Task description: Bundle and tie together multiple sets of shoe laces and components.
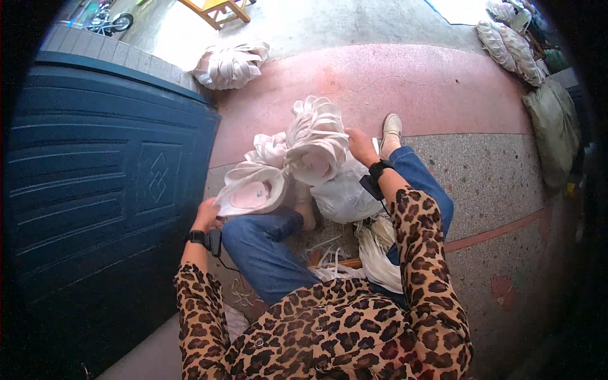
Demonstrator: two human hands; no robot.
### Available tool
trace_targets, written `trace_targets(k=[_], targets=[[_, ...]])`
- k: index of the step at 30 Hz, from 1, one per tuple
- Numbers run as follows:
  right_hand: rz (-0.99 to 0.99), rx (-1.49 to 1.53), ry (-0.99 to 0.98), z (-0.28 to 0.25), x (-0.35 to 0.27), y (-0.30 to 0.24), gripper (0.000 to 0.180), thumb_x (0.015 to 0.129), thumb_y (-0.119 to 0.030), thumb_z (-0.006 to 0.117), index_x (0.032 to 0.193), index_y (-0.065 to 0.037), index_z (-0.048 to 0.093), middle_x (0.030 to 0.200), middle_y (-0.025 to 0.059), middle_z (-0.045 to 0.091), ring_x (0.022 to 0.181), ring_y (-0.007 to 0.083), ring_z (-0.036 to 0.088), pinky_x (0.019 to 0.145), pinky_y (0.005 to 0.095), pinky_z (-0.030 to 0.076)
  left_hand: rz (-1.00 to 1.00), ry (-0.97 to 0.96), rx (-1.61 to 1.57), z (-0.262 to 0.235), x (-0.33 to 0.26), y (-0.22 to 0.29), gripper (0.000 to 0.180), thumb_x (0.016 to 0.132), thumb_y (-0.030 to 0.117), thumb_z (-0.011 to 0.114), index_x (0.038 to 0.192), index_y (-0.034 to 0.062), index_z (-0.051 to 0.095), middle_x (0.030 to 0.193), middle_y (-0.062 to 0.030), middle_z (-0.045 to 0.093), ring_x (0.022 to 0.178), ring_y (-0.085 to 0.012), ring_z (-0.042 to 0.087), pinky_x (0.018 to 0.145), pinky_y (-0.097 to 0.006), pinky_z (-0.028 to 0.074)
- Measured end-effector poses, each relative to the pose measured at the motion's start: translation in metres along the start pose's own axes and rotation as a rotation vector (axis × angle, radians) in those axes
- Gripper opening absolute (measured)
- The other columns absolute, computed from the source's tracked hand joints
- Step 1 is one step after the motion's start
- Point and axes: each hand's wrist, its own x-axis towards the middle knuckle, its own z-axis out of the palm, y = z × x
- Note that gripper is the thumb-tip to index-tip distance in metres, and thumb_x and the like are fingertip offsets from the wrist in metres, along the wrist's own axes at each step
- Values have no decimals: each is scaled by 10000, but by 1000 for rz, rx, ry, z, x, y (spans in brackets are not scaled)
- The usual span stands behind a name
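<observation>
Left hand [206, 215] is gripping the near edge of a white sole stack [253, 190] over the knee, while the right hand [361, 147] holds a second curved stack [315, 136] just beside it, above the white bag [345, 196].

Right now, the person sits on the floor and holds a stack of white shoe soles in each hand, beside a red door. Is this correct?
Not quite: the door is dark blue, not red, as the head view shows. The left hand and the right hand do each hold a stack of white soles.
</observation>
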Motion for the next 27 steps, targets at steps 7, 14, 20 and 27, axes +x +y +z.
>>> trace_targets(k=[7,14,20,27], targets=[[123,-17,-390,28,27,8,282,914,-237,549,1078,-60,694,1098,296,636,1038,434,612,903,474,480,-13,-158,25,0,1,5,357,895,112,589,1250,91,624,868,-40,665,612,-121,586,496,-278,443],[-52,169,-395,42,38,0,317,859,-209,690,1159,-109,715,1201,192,666,1086,331,620,956,381,466,142,-149,213,-2,27,-10,392,830,114,652,1213,31,649,886,-81,672,667,-141,600,553,-301,477],[265,312,-724,51,56,2,326,883,-197,713,1182,-69,693,855,50,688,702,133,611,658,276,510,381,28,170,-11,15,-7,469,845,149,691,1288,24,599,1057,-146,691,906,-220,654,823,-354,521],[360,690,-238,-76,55,-84,219,969,-280,626,992,-85,722,727,-53,604,631,48,517,585,207,420,537,84,130,-15,-4,63,475,874,132,674,1328,36,570,1097,-146,683,954,-225,649,861,-344,509]])
